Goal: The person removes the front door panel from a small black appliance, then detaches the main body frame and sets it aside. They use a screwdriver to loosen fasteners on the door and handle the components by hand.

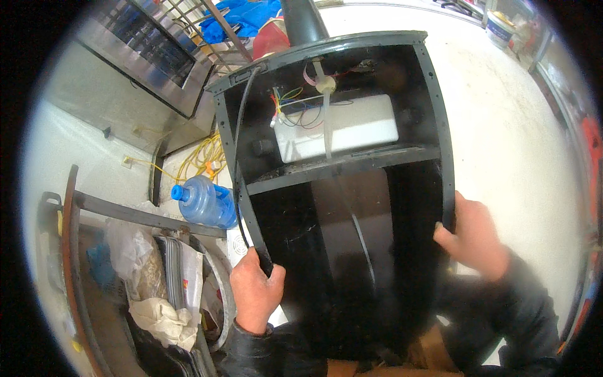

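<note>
In front of me is a large black appliance housing (414, 226) with a grey metal rim, its open side facing up at me. A crossbar (352, 168) divides it. In the upper compartment sit a white plastic box (339, 129), several thin coloured wires (287, 107) and a pale tube (327, 122); the lower part is dark and glossy inside. My left hand (256, 286) is closed round the left rim, close to a black cable (239, 138) running along it. My right hand (474, 235) grips the right rim, its thumb over the edge. The housing's near end is hard to make out.
Left of the housing lies a blue water jug (204, 201), with a coiled yellow cord (207, 157) behind it. A frame (144, 213) nearby holds plastic bags and cloths. A steel cabinet (125, 94) stands far left, a white bucket (500, 29) far right on the pale floor (502, 132).
</note>
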A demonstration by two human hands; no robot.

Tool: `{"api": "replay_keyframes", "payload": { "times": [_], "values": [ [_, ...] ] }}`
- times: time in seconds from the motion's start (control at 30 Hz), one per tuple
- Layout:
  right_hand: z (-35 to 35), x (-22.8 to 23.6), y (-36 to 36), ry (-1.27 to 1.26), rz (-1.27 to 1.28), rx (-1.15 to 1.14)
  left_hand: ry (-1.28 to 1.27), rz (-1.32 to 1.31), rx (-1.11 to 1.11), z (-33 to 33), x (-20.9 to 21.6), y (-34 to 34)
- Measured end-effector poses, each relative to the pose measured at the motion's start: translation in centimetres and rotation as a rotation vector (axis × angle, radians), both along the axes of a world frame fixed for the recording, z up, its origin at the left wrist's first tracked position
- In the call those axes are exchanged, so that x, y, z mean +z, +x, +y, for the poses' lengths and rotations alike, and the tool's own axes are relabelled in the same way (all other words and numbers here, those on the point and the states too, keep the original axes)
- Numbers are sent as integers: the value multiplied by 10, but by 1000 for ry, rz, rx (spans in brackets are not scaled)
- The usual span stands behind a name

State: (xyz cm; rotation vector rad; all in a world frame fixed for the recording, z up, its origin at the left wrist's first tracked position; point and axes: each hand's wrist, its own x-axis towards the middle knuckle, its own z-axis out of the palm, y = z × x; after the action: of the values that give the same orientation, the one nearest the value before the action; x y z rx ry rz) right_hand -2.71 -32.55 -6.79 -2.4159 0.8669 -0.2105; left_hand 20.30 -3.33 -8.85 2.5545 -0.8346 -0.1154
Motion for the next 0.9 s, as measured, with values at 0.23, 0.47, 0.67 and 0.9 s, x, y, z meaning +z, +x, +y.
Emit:
{"api": "replay_keyframes", "payload": {
  "times": [0.23,0.47,0.67,0.9],
  "values": [
    [1,2,-1,16,31,-20,-11,-24,-29,0,1,0],
    [0,-2,-1,3,18,-8,-22,-20,-16,0,0,0],
    [0,1,1,19,6,-9,-35,-38,-21,1,-3,1],
    [0,-1,0,12,-11,-3,1,-17,-3,1,-3,1]
  ]
}}
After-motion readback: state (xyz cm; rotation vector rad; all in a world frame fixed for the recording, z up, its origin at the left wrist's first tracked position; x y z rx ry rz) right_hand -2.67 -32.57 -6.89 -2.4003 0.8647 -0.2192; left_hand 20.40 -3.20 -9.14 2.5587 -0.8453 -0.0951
